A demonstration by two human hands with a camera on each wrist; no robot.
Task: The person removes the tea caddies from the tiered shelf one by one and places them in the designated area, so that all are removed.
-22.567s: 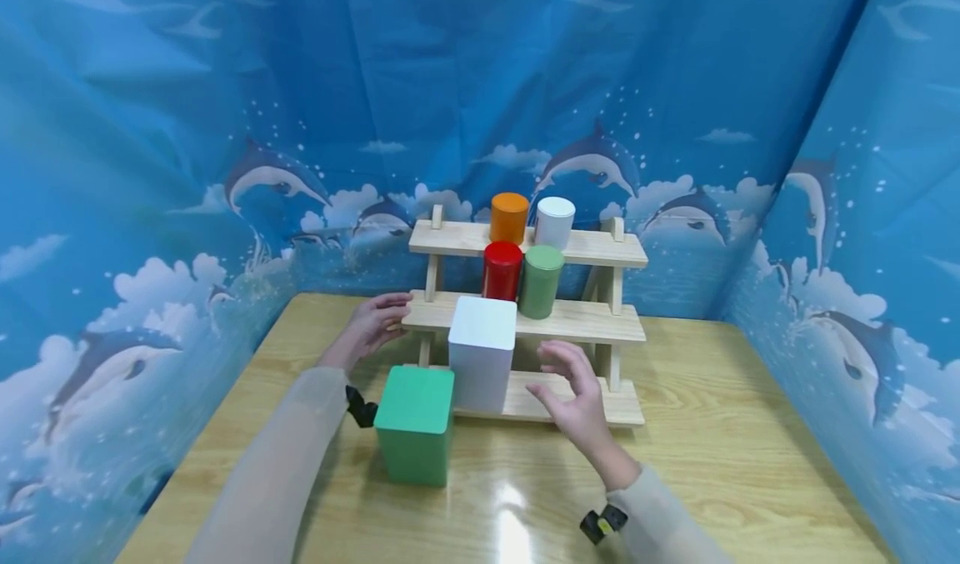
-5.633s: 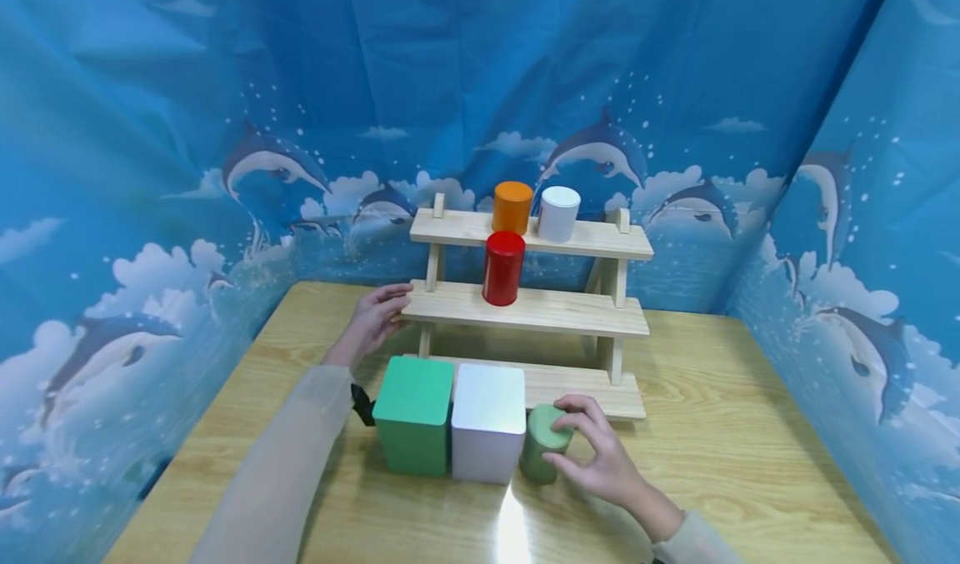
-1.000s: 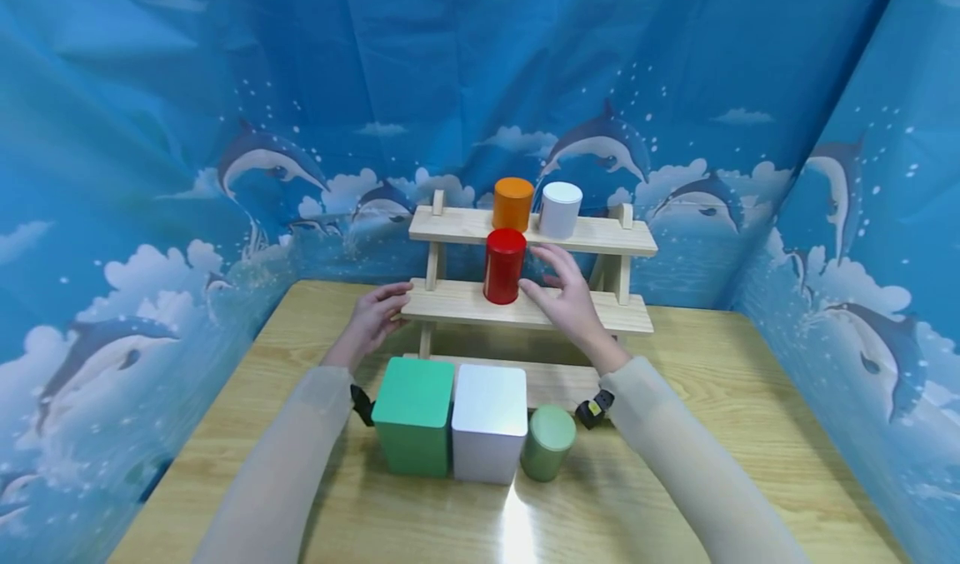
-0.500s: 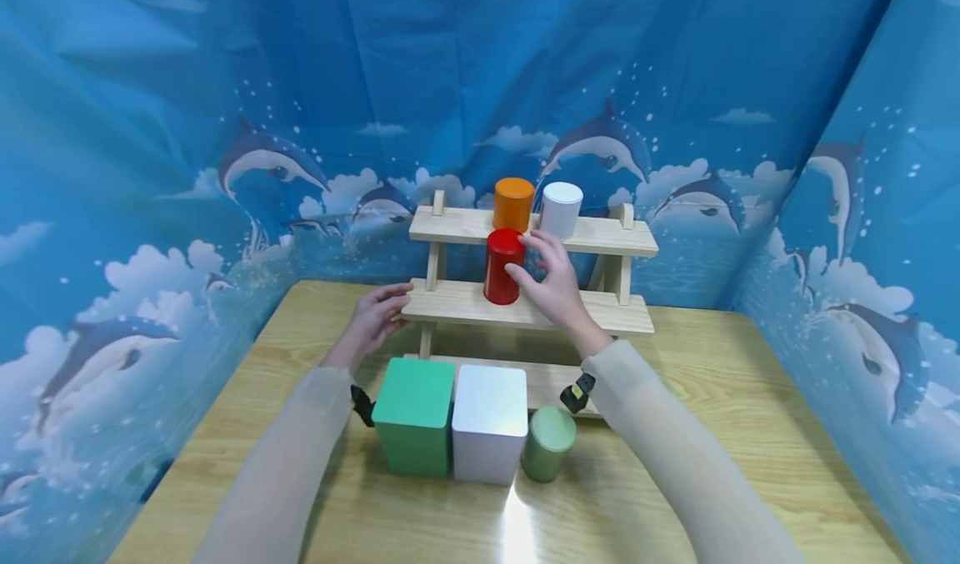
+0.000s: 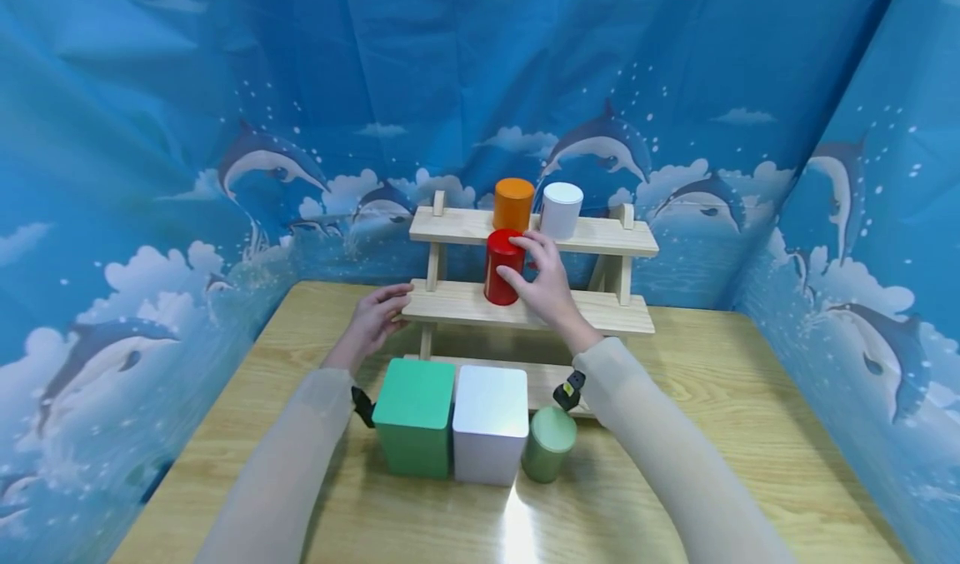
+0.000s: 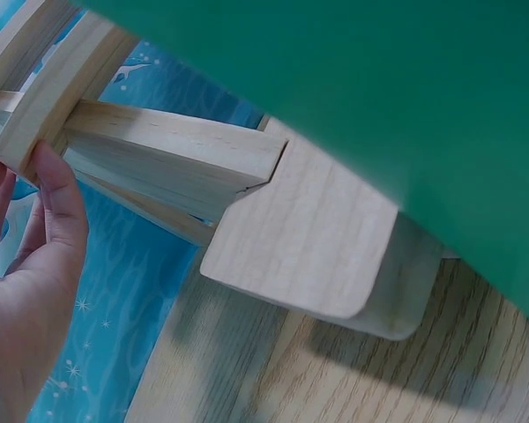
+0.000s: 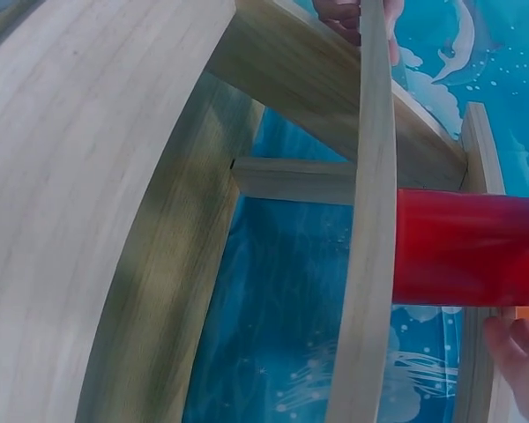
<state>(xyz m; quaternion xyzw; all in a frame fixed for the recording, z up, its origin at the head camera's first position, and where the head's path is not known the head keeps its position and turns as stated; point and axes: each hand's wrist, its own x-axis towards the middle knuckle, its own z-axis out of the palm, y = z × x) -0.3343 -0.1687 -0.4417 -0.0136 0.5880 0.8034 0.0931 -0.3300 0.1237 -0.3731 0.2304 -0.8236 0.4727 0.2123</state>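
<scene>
A red cylindrical tin point(image 5: 501, 266) stands upright on the middle tier of a three-tier wooden display shelf point(image 5: 450, 301). My right hand point(image 5: 546, 285) holds the tin from the right, thumb on its near side and fingertips by the lid. In the right wrist view, the red tin point(image 7: 472, 248) appears sideways, with part of my right hand point(image 7: 522, 361) at the lower right edge. At the shelf's left end, my left hand point(image 5: 375, 316) grips the middle tier's edge. The left wrist view shows my left hand point(image 6: 44, 282) pinching that board between thumb and fingers.
An orange tin point(image 5: 513, 203) and a white tin point(image 5: 561, 210) stand on the top tier. On the table point(image 5: 720, 397), in front of the shelf, a green box point(image 5: 415, 431), a white box point(image 5: 491, 431) and a green tin point(image 5: 549, 446) form a row.
Over the last second my right hand has moved left onto the red tin. Earlier the green tin came down to the table and the white box left the bottom tier. My left hand keeps its place.
</scene>
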